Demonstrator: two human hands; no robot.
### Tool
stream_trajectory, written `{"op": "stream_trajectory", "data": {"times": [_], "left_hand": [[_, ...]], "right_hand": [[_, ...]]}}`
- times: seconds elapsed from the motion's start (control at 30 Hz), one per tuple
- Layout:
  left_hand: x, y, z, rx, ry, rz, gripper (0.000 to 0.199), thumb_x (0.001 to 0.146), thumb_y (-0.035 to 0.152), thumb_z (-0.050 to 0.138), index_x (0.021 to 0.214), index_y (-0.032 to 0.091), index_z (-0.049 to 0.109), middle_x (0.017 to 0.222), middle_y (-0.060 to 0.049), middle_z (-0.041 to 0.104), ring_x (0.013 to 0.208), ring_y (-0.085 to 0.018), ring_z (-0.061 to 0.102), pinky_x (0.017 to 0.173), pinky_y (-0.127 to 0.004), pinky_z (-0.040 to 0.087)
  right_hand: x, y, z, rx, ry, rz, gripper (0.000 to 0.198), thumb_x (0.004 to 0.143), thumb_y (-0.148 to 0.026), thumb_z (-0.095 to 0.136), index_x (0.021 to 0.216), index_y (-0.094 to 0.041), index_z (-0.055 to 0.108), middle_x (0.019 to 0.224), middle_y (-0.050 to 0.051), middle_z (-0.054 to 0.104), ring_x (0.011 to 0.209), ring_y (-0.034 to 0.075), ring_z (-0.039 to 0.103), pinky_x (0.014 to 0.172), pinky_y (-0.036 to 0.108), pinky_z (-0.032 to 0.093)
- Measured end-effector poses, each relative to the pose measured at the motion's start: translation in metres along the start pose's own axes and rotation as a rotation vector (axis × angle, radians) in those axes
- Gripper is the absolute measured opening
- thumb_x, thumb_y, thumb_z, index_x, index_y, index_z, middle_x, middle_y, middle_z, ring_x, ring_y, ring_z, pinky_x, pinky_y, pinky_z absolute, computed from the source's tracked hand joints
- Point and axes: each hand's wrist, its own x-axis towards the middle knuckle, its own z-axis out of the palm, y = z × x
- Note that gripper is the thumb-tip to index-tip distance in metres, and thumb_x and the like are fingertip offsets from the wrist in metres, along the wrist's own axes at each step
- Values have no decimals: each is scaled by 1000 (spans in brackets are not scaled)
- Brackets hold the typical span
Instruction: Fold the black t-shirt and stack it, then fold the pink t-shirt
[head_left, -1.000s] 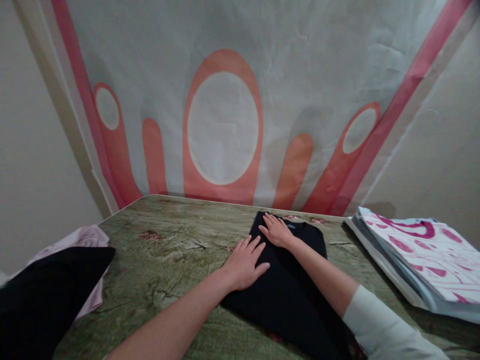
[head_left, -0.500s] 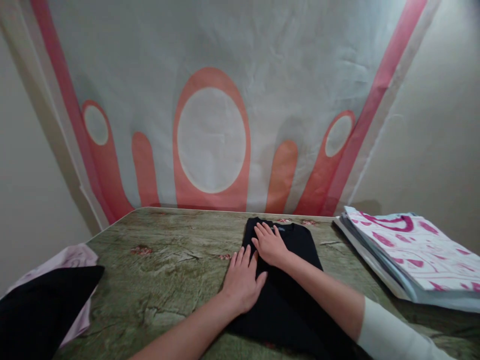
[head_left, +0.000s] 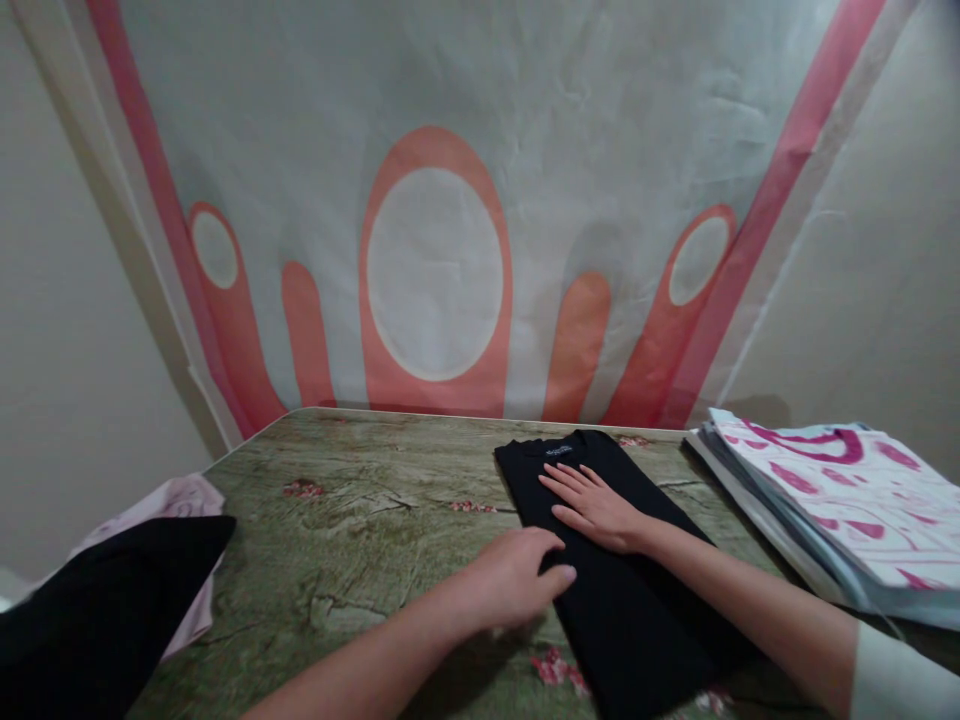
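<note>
- A black shirt (head_left: 622, 560), folded into a long strip, lies on the table (head_left: 360, 520) right of the frame's centre, collar at the far end.
- The right hand (head_left: 596, 505) rests flat on it, fingers spread, gripping nothing.
- The left hand (head_left: 517, 585), fingers loosely curled, sits at the shirt's left edge; whether it grips cloth, I cannot tell.
- A stack of folded clothes (head_left: 825, 510) lies at the right edge.
- A dark garment (head_left: 97, 610) over pink cloth (head_left: 169, 500) lies lower left.

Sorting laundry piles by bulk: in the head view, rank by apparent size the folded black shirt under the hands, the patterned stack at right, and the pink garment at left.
1. Patterned stack and folded black shirt: look alike, and nearness makes ranking unsure.
2. Pink garment, smallest, though partly hidden by a black cloth.
</note>
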Motion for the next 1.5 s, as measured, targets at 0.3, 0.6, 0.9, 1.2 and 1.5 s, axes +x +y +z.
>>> {"op": "stream_trajectory", "data": {"times": [0.3,0.6,0.9,1.2,1.5], "left_hand": [[83,-97,-48,-316,353,-389,14,75,9,51,81,9,64,62,-3,61,53,-10,55,50,-18,40],[112,-110,-41,-410,329,-387,15,80,15,53,74,8,65,66,-5,65,48,-7,54,48,-17,41],[114,-123,-34,-407,303,-318,14,72,15,60,81,9,69,55,0,57,49,-8,48,47,-18,37],[113,-116,-41,-440,285,-259,20,76,9,52,90,9,66,70,-2,63,53,-6,51,51,-17,40],[110,-111,-35,-500,228,-295,24,79,7,47,100,11,60,81,-4,65,56,-6,57,43,-12,37]], "right_hand": [[3,-6,-15,37,49,-3,52,89,-49,38,134,-24,42,141,7,39,131,24,29,108,44,18],[48,-48,6,73,267,202,29,80,-44,53,94,-19,60,92,7,60,84,20,58,75,29,44],[47,-37,24,96,330,247,22,74,-35,56,90,-21,59,87,5,58,79,18,56,72,27,42],[47,-29,26,208,397,248,9,73,-24,49,74,-21,57,76,2,58,69,15,53,64,25,41],[48,-27,21,393,445,323,10,70,-25,47,69,-19,55,65,0,58,62,15,52,60,26,38]]}}
